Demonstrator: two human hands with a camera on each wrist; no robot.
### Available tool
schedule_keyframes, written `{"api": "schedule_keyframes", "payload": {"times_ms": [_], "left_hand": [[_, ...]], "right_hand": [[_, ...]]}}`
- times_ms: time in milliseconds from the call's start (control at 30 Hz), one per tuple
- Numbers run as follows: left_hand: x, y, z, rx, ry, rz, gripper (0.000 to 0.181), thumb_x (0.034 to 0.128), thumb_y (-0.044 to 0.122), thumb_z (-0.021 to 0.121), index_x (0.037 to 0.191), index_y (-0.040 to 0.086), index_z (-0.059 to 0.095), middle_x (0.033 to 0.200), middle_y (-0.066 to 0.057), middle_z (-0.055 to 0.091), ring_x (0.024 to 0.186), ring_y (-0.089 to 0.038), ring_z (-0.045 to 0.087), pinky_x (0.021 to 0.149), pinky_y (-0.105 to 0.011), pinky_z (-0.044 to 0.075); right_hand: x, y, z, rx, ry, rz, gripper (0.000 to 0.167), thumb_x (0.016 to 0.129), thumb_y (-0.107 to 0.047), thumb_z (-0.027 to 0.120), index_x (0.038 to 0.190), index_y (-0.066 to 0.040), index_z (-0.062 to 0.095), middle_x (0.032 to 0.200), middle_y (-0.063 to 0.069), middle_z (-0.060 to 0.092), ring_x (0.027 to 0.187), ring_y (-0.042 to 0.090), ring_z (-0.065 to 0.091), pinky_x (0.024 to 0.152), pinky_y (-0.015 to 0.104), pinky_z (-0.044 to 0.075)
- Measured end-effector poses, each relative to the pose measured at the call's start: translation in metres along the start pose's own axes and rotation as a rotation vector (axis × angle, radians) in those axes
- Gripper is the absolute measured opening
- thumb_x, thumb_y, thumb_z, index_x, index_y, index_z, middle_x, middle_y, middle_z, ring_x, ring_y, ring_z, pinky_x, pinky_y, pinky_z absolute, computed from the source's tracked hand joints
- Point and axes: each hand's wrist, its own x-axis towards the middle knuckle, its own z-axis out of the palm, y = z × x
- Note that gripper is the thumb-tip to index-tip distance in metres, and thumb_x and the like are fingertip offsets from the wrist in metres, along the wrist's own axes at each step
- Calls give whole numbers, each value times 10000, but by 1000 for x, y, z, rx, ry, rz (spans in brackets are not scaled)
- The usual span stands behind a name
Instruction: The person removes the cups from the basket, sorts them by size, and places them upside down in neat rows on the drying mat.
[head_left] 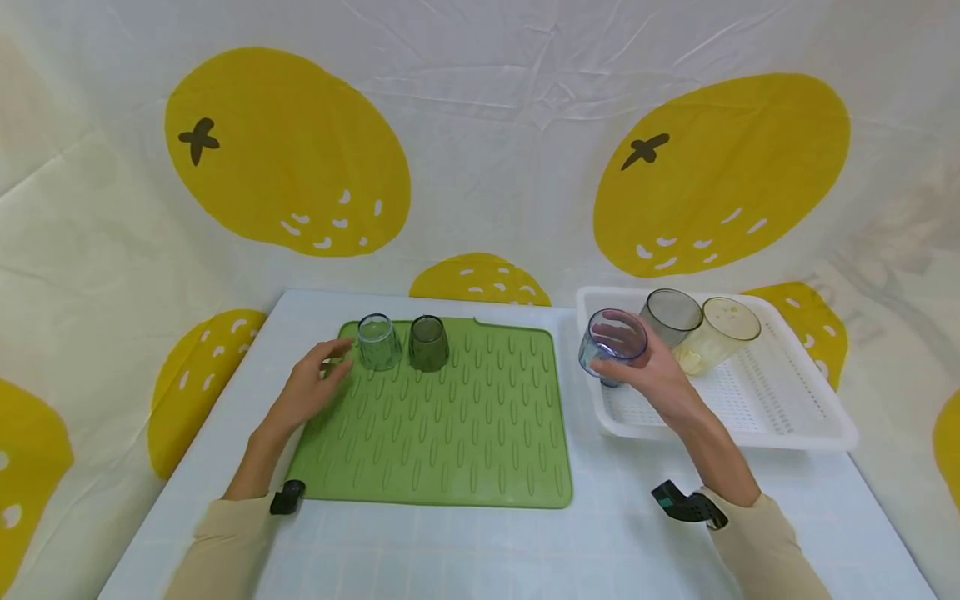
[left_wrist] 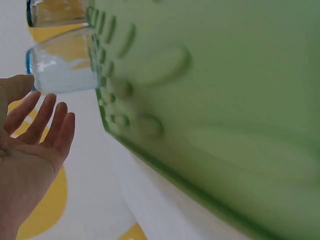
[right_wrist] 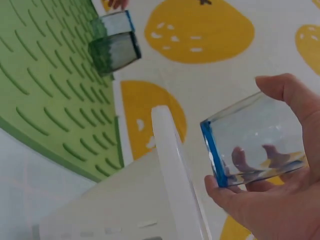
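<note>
On the back left of the green mat [head_left: 450,425] stand a clear bluish glass [head_left: 379,343] and, to its right, a dark grey glass [head_left: 429,345]. The left hand [head_left: 311,385] is beside the clear glass, fingers relaxed and holding nothing; the left wrist view shows its fingers [left_wrist: 47,117] spread near that glass [left_wrist: 65,62]. Above the left side of the white basket [head_left: 637,429], the right hand [head_left: 660,375] grips a blue-rimmed glass [head_left: 613,335]. In the right wrist view its thumb and fingers close round this glass [right_wrist: 255,140].
In the basket a grey glass [head_left: 672,312] and a yellowish glass [head_left: 723,333] lean at the back, just beyond the right hand. The basket's raised left wall [right_wrist: 177,170] stands between the mat and the basket's inside. A patterned cloth [head_left: 495,167] hangs behind the table.
</note>
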Motion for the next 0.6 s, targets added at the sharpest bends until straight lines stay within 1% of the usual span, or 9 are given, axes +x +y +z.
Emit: {"api": "schedule_keyframes", "payload": {"times_ms": [133, 267, 367, 467, 600], "left_hand": [[2, 12, 6, -15, 62, 7, 392, 1058, 65, 572, 1420, -81, 524, 1363, -277, 561, 1228, -430, 534, 1001, -546, 448], [3, 22, 10, -20, 124, 12, 368, 1052, 70, 587, 1387, -81, 559, 1312, -252, 603, 1176, -378, 569, 948, -359, 471], [4, 28, 13, -37, 142, 21, 359, 1052, 69, 589, 1383, -71, 571, 1296, -244, 617, 1155, -349, 579, 919, -233, 458], [6, 34, 16, -66, 149, 36, 355, 1051, 63, 588, 1383, -62, 578, 1302, -245, 621, 1148, -333, 582, 917, -177, 451], [10, 43, 21, -98, 147, 56, 351, 1049, 64, 594, 1377, -59, 585, 1320, -251, 619, 1135, -314, 586, 924, -176, 452]], "right_hand": [[7, -1, 12, 11, -3, 5, 673, 921, -11, 756, 1498, -154, 440, 1446, 79, 566, 1360, 211, 520, 989, 238, 520], [12, -1, 21, 31, -12, 8, 699, 913, 1, 759, 1509, -147, 427, 1459, 99, 548, 1381, 269, 502, 1019, 248, 504], [15, -1, 28, 47, -11, 6, 717, 902, 20, 760, 1514, -135, 420, 1467, 120, 533, 1383, 289, 497, 1027, 259, 502], [19, -1, 34, 44, -8, 10, 719, 902, 2, 769, 1515, -145, 421, 1474, 123, 526, 1384, 285, 494, 1020, 264, 509], [24, 3, 43, 31, -7, 15, 716, 906, -35, 777, 1515, -167, 424, 1478, 111, 519, 1386, 277, 488, 1018, 264, 509]]}}
